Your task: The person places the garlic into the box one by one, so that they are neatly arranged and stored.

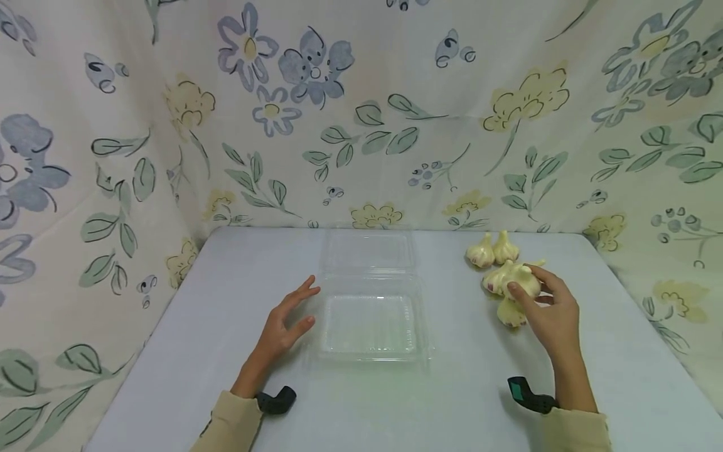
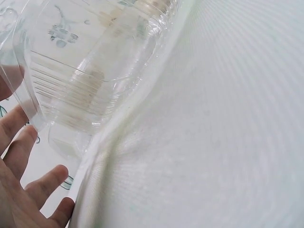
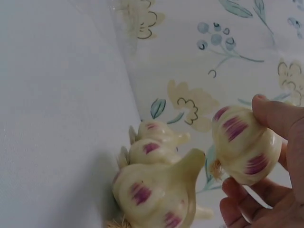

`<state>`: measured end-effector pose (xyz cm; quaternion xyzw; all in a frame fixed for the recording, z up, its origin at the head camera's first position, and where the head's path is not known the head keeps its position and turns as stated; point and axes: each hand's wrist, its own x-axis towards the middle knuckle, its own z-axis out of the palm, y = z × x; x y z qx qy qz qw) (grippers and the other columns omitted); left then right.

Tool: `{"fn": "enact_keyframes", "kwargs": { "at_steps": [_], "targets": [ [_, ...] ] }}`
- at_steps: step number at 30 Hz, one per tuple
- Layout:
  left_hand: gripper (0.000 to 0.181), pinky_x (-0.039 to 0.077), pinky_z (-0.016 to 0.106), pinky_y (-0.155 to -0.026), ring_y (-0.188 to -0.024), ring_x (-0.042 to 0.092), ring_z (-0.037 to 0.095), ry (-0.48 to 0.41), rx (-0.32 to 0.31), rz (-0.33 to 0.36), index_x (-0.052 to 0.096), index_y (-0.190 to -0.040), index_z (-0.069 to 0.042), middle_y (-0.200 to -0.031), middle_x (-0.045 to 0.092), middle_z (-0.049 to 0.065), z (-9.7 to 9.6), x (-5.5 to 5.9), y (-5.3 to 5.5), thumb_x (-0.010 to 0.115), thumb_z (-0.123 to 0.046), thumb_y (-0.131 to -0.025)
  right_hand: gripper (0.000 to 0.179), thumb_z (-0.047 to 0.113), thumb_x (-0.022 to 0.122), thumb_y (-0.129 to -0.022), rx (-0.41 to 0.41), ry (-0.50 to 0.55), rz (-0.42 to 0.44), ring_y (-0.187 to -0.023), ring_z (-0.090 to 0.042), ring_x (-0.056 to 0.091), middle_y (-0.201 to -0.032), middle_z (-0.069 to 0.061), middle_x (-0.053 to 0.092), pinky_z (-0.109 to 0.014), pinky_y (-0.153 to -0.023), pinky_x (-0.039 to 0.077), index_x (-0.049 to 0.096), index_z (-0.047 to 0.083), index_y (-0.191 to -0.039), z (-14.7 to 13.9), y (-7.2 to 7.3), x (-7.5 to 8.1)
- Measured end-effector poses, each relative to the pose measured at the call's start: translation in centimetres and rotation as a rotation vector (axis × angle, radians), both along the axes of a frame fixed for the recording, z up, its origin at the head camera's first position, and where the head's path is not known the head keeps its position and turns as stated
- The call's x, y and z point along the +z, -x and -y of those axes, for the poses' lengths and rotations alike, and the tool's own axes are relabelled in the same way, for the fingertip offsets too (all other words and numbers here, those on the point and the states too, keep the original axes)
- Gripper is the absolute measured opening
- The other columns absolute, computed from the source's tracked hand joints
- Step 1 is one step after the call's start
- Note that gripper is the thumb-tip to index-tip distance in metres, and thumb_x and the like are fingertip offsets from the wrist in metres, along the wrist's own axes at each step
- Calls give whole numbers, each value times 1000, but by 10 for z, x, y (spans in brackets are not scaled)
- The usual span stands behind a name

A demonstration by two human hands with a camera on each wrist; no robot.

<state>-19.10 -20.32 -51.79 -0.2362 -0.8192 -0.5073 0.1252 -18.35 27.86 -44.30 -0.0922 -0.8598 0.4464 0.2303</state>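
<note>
My right hand [image 1: 556,320] grips a garlic bulb [image 1: 528,282] between thumb and fingers, lifted a little over the table. In the right wrist view this bulb [image 3: 247,145] shows purple streaks and a tuft of roots. Several other garlic bulbs [image 3: 156,197] rest on the table beside it, two of them farther back [image 1: 481,252]. A transparent plastic clamshell box stands unfolded mid-table, its base [image 1: 369,326] nearer me and its lid [image 1: 368,252] behind. Left of the base, my left hand [image 1: 282,323] is held with fingers spread; whether it touches the box I cannot tell.
The white table [image 1: 463,402] ends at a flowered cloth [image 1: 361,125] hanging behind it and at both sides. Each wrist carries a black strapped device [image 1: 277,400].
</note>
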Motion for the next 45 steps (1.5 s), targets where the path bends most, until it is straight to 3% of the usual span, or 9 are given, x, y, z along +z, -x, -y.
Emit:
{"fn": "enact_keyframes", "kwargs": {
  "at_steps": [11,19,23,26,33,40,45],
  "targets": [
    [51,28,71,-114,-151,38,32,-5,-2,-23,59,-142,-13,-162,42,11,-1,0,0,66,-7,-92,50,22,82,-88,188,-20,-43,-101,4,51,-131,-5,64,-22,-83,44,66,15,-135,46,11,-4],
    [51,27,33,-121,-152,38,17,8,0,-16,59,-142,-13,-162,42,9,0,-3,0,66,-8,-92,45,20,81,-89,346,-16,-105,-99,1,54,-125,-4,68,-25,-83,45,68,19,-132,84,16,-12],
    [51,25,27,-121,-152,36,12,-2,-8,-11,59,-143,-14,-163,42,7,0,-2,0,66,-8,-92,44,22,81,-89,397,-3,-103,-98,-3,56,-123,-3,69,-29,-82,47,68,21,-130,102,16,-12],
    [51,28,34,-121,-151,38,14,6,-6,-20,59,-143,-14,-162,42,8,0,-2,0,66,-8,-92,44,23,81,-88,432,3,-92,-98,-6,57,-125,-2,69,-33,-82,48,68,22,-131,114,14,-11],
    [52,30,65,-116,-152,38,18,5,-2,-13,59,-143,-15,-163,42,7,0,-2,-1,66,-10,-92,46,23,82,-88,487,-20,-91,-98,-8,58,-126,-1,69,-37,-83,49,67,22,-131,136,10,-11],
    [52,31,62,-117,-151,39,17,12,-1,-24,59,-142,-15,-162,42,8,0,-5,0,66,-9,-92,46,25,83,-86,542,-6,-65,-98,-12,58,-124,0,70,-44,-84,50,68,22,-129,153,8,-13],
    [52,31,68,-114,-151,39,16,9,-6,-32,59,-142,-15,-162,42,9,0,-4,0,66,-9,-91,46,28,84,-85,597,-26,-48,-98,-11,58,-116,3,70,-44,-83,51,68,23,-128,164,11,-14]
  ]
}}
